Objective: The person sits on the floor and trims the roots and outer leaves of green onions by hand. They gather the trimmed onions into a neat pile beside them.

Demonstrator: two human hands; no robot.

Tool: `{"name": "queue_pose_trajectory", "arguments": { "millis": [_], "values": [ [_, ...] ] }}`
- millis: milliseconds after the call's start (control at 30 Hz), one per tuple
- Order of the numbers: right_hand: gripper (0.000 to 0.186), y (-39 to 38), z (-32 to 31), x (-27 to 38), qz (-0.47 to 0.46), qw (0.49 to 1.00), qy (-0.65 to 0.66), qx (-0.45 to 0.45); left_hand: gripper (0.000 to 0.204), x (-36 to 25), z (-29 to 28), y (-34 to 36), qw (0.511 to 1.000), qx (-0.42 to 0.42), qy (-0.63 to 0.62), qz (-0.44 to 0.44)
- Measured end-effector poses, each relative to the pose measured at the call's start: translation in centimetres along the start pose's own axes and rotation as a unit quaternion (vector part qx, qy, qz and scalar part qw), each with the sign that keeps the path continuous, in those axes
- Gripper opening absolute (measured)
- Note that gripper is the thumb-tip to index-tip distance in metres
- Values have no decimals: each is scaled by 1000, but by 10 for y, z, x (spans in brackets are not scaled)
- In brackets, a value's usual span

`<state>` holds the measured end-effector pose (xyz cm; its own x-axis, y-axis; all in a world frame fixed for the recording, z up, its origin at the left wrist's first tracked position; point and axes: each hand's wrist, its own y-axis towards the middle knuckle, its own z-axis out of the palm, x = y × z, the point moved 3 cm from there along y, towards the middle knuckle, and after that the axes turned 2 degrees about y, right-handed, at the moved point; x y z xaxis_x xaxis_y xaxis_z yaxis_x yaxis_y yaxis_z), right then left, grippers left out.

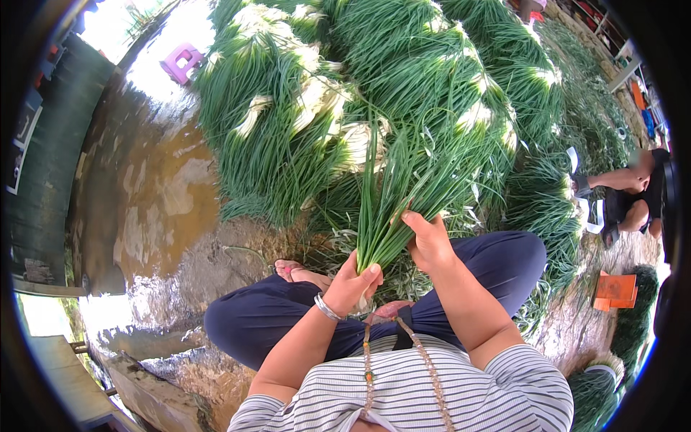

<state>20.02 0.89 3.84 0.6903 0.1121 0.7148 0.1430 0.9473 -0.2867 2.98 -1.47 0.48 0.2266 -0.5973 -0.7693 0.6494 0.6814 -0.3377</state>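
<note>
A small bunch of green onions (383, 229) fans out in front of me, its green leaves pointing away. My left hand (353, 283) is closed round the lower stems, a silver bangle on its wrist. Higher up, on the bunch's right side, my right hand (426, 239) pinches at some of the leaves with thumb and fingers. The white root ends are mostly hidden below my left hand. Right beyond the bunch lies a big heap of green onions (281, 155), stacked in bundles with white ends showing.
Another person (633, 180) sits at the right beside more green onions (543, 209). A pink plastic stool (181, 63) stands on the wet floor (155, 209) at the far left. Orange blocks (615, 291) lie at the right. Loose leaves litter the ground around my legs.
</note>
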Motion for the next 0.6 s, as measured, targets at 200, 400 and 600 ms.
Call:
{"name": "queue_pose_trajectory", "arguments": {
  "millis": [200, 400, 600],
  "values": [
    [11, 7, 1, 61, -118, 964, 11, -239, 36, -3, -6, -4, 999, -38, -16, 1],
    [10, 16, -93, 146, -461, 813, -265, -237, 43, -4, -9, -2, 992, -110, -43, 52],
    [23, 3, -53, 61, -55, 780, -623, -27, 44, -7, -14, 3, 988, -110, -51, 97]
  ]
}}
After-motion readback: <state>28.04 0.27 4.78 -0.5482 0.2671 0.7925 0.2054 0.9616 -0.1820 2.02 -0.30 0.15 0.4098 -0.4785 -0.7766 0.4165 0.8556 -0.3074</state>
